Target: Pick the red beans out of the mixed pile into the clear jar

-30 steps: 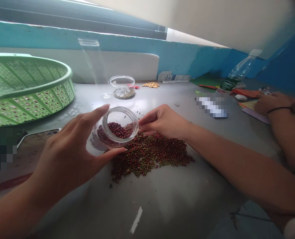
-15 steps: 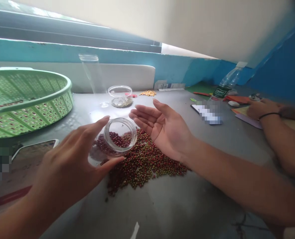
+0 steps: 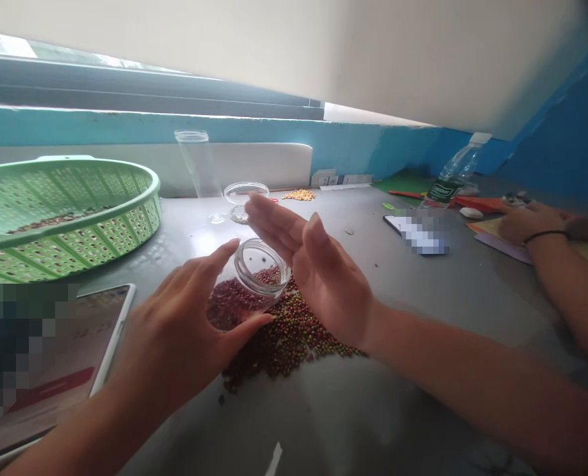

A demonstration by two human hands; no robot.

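My left hand has its grip closed around the clear jar, which is tilted on its side, partly filled with red beans, its mouth facing right above the bean pile on the desk. My right hand is spread flat, holding nothing, palm just beside the jar's mouth. A green basket sits far left.

jar: clear, tilted, part-full of red beans | bean pile: loose beneath
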